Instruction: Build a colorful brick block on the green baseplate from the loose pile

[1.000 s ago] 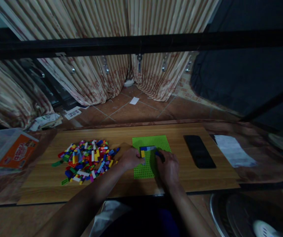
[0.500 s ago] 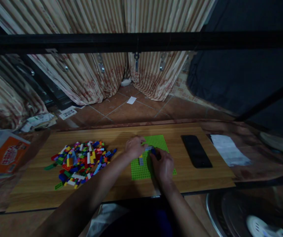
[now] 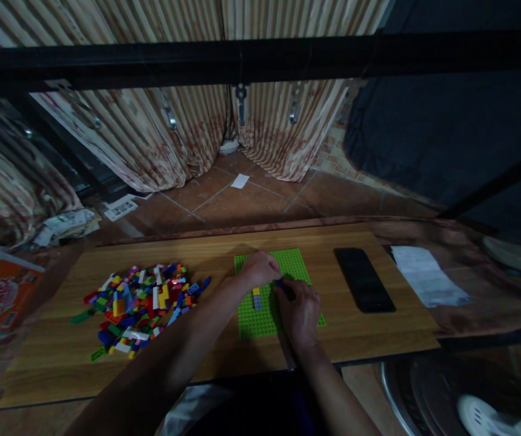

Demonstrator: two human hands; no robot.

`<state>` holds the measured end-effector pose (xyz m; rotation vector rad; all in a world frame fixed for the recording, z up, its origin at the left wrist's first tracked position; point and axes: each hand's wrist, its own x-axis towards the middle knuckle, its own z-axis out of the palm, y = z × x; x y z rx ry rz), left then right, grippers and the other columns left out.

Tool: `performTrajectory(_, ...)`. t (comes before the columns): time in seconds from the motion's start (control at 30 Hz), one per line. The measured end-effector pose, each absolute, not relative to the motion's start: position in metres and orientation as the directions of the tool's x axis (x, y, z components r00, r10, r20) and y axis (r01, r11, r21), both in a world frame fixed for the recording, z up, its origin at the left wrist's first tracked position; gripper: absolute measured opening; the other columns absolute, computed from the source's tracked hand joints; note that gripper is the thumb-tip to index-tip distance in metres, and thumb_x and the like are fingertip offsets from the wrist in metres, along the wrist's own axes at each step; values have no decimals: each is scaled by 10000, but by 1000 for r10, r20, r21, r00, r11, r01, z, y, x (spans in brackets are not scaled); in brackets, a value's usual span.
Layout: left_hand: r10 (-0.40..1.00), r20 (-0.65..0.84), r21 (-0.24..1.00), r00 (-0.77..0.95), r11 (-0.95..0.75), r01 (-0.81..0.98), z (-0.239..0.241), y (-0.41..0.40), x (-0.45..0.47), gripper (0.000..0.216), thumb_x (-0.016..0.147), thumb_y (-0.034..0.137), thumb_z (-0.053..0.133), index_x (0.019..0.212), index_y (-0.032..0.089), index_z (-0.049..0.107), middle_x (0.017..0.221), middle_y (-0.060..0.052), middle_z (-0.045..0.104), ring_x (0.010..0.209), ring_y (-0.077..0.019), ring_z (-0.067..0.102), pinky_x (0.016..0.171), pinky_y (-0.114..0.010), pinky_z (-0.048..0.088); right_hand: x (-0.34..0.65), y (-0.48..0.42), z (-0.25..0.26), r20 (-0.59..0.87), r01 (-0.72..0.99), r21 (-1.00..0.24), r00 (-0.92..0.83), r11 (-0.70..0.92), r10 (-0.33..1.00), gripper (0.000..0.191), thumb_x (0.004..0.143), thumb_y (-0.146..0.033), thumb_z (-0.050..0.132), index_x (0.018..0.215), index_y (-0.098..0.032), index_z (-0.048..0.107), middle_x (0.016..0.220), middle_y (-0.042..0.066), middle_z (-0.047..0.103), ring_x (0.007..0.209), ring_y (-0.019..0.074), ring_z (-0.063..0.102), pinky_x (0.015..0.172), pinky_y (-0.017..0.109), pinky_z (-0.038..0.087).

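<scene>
On the green baseplate [image 3: 294,263], my right hand [image 3: 300,309] pinches a dark blue brick [image 3: 281,283] between thumb and fingers. My left hand [image 3: 260,269] reaches over the plate from the left, its fingers closed and its fingertips against or beside that brick. Whatever those left fingers hold is hidden. A small column of grey and yellow bricks [image 3: 257,301] stands on the plate, below my left hand and left of my right.
A heap of mixed toy bricks [image 3: 145,303] lies on the wooden board [image 3: 215,363] to the left. Right of the plate is a black phone [image 3: 364,280], with a white paper [image 3: 428,275] beyond. An orange-labelled plastic box [image 3: 3,293] stands far left.
My left hand has moved right and slightly down, closing in on my right fingers and covering the grey piece seen there before. The view has shifted slightly.
</scene>
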<state>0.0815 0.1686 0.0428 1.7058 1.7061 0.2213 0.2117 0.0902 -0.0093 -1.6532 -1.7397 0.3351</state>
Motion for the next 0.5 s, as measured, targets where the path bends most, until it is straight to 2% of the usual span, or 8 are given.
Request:
performTrajectory(0.27, 919, -384, 550, 87, 152, 821, 42, 172, 85, 143, 663, 206, 719, 800, 177, 747, 757, -12, 731, 681, -134, 654, 656, -220, 507, 210, 90, -10, 349, 780, -603, 71, 166, 934, 220, 870, -355, 576, 868, -174, 700, 881, 91, 714, 869, 244, 599, 787, 361, 387)
performTrajectory(0.5, 909, -409, 515, 86, 152, 844, 45, 174, 90, 133, 661, 156, 708, 791, 166, 738, 760, -27, 733, 715, -146, 663, 684, -215, 510, 211, 92, -8, 301, 772, -619, 62, 146, 952, 184, 855, -322, 584, 864, -188, 709, 873, 78, 710, 861, 244, 602, 796, 365, 389)
